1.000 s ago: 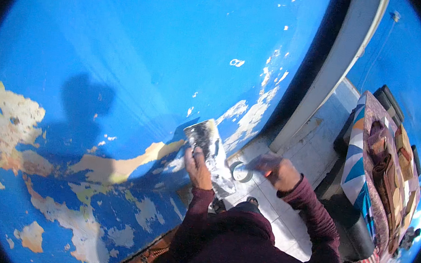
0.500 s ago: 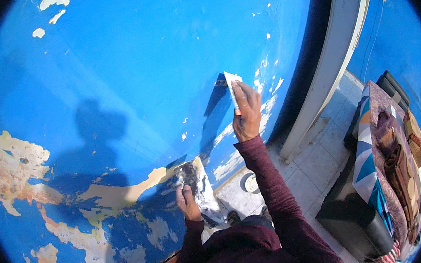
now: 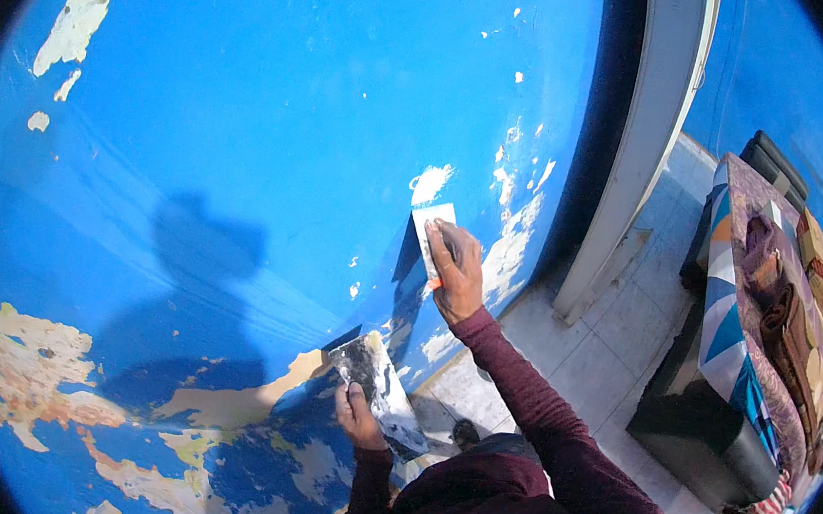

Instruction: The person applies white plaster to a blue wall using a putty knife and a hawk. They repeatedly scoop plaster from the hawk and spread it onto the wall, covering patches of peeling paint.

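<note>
My right hand point(image 3: 461, 273) is closed round a white, flat-bladed putty knife point(image 3: 430, 234) with a bit of orange at its lower end. The blade lies against or very near the blue wall point(image 3: 280, 79); I cannot tell if it touches. Just above it is a fresh white smear of filler point(image 3: 431, 184). Lower down, my left hand point(image 3: 360, 417) grips the left edge of a flat rectangular board point(image 3: 382, 392), tilted beside the wall. White paste and dark smudges cover its face. The fingers behind the board are hidden.
Bare, peeled patches point(image 3: 30, 361) mark the wall at lower left. A white door frame point(image 3: 636, 149) rises at the right over a tiled floor point(image 3: 620, 329). Beyond it stands a black sofa point(image 3: 703, 449) heaped with patterned cloth point(image 3: 724, 324) and bags.
My right hand has drawn the putty knife downward along the wall, and a white filler smear now shows above it. The board in my left hand has shifted slightly down and left.
</note>
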### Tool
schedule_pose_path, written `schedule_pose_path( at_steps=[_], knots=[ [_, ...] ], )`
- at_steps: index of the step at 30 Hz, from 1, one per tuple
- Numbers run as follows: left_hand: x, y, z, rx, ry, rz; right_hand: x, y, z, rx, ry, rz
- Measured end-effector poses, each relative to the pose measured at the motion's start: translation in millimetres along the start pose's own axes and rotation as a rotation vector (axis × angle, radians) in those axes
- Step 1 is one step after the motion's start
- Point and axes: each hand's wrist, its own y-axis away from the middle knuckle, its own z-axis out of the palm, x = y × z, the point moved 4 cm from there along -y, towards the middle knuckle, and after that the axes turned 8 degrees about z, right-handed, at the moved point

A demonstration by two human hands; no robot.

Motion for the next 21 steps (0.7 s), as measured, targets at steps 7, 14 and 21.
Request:
schedule_pose_path(
  at_steps=[7, 14, 21],
  knots=[
    [-1.8, 3.7, -2.9, -0.003, -0.019, 0.032, -1.8, -40.6, -17.0, 0.214, -0.025, 0.194],
    [-9.0, 7.2, -4.7, -0.005, 0.016, -0.017, -53.9, -27.8, -3.4, 0.106, -0.050, 0.050],
    [0.7, 9.1, 0.5, 0.062, 0.145, -0.035, -34.7, -17.7, -16.1, 0.070, 0.013, 0.012]
  ],
)
